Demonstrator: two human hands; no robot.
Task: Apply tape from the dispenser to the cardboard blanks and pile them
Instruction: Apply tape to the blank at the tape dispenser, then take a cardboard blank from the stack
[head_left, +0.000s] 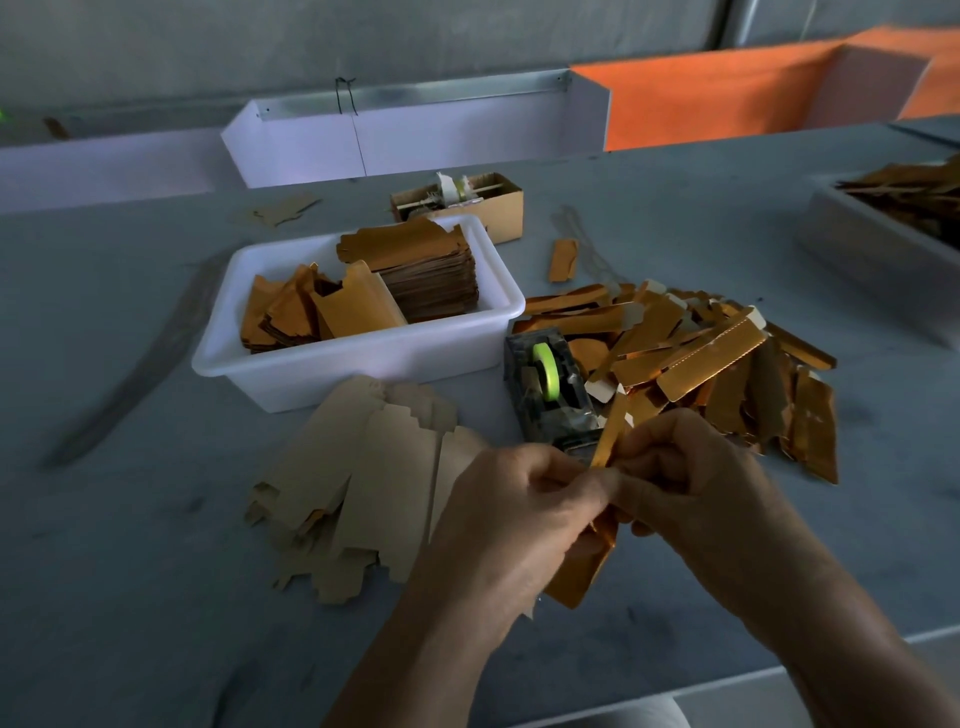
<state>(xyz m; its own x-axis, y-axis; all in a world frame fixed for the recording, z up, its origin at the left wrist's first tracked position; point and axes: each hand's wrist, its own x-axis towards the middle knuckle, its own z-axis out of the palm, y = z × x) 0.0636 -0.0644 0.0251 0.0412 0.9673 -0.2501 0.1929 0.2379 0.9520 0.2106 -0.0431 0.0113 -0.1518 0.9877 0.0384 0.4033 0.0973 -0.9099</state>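
Right in front of the dispenser we had both hands pinched tight on one gold blank, left hand and right hand meeting at its upper edge, fingertips basically touching. Couldn't see any tape between them tbh, too small/hidden. Biggest risk imo: tape going on crooked or sticking to our fingers bc the grip was so cramped, or the foil creasing. Dispenser sat just beyond the knuckles, w/ the loose gold heap right beside it, so a careless elbow could've scattered that. Plain brown blanks lay left of the hands, white tub of stacked ones behind.
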